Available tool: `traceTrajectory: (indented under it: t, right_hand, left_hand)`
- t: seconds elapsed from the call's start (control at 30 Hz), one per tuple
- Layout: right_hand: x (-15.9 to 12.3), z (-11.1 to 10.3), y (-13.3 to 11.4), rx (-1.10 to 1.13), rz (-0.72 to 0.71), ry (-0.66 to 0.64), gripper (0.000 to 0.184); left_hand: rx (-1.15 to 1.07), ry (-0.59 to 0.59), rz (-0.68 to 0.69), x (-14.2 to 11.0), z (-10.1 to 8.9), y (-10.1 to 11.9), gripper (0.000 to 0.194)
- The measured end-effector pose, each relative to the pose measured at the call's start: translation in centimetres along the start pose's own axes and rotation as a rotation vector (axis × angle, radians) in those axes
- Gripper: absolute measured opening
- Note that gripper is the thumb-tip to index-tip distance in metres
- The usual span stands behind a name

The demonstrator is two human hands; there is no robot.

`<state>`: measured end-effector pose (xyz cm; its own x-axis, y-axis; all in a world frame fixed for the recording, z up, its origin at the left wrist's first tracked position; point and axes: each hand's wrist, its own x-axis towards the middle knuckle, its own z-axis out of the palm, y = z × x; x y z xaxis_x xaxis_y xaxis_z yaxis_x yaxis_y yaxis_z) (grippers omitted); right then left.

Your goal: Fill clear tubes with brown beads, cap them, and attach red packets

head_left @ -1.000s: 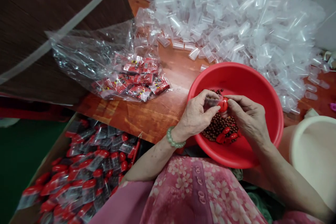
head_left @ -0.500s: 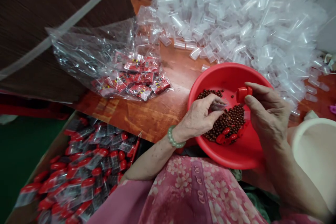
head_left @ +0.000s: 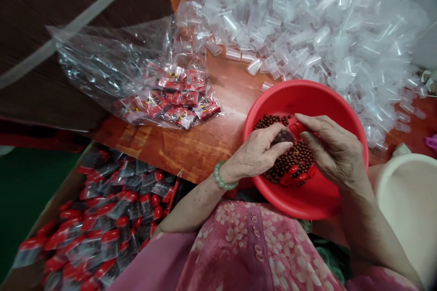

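My left hand (head_left: pixel 256 151), with a green bead bracelet at the wrist, is closed around a small clear plastic container (head_left: pixel 284 136) that has dark brown balls inside. My right hand (head_left: pixel 336 148) pinches a red plastic cap (head_left: pixel 296 128) at the container's open end; whether the cap is seated there I cannot tell. Both hands are over a red basin (head_left: pixel 307 207). In the basin lie loose brown balls (head_left: pixel 290 161) and several red caps (head_left: pixel 292 169).
Clear plastic containers (head_left: pixel 307 22) are heaped across the back of the wooden table (head_left: pixel 164 145). A clear bag of red packets (head_left: pixel 180 100) lies at left. Below it, a box holds red-capped containers (head_left: pixel 109 218). A white tub (head_left: pixel 406 200) stands at right.
My right hand has moved left and slightly down, bringing the red cap against the container. My left hand has stayed nearly in place, and the container shows more dark balls toward me.
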<state>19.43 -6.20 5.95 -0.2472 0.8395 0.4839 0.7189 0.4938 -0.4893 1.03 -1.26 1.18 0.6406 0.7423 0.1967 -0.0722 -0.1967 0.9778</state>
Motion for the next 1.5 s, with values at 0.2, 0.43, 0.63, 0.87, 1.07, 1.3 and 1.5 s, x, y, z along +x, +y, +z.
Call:
traceTrajectory:
  t: [0.2,0.43,0.63,0.87,1.07,1.3,1.5]
  right_hand:
    - [-0.2,-0.6,0.4,-0.029,-0.061,-0.104,0.044]
    - [-1.1,1.9,0.3,-0.327,-0.135,-0.146,0.093]
    - [-1.4,4.1,1.3,-0.514,-0.195,0.045,0.083]
    - [-0.8,3.4,1.8,-0.625,-0.323,0.058,0.083]
    - [-0.6,3.2,1.3,-0.605,-0.253,-0.036,0.082]
    - [-0.7,3.4,0.2,-0.684,-0.104,0.034,0.081]
    - [-0.7,2.6,1.1,-0.664,-0.270,0.062,0.064]
  left_hand:
    - [0.029,-0.029,-0.039,0.1,-0.2,0.2,0.018]
    - [-0.160,-0.018,-0.147,0.3,0.0,0.5,0.016]
    - [-0.171,-0.028,-0.133,0.7,0.4,0.2,0.017]
    - [-0.193,-0.042,-0.131,0.9,0.7,-0.3,0.018]
    - [-0.273,-0.006,-0.183,1.0,0.7,-0.2,0.019]
    - [-0.452,0.055,-0.158,1.2,1.0,0.1,0.021]
    - [-0.531,-0.002,-0.223,0.6,1.7,0.1,0.025]
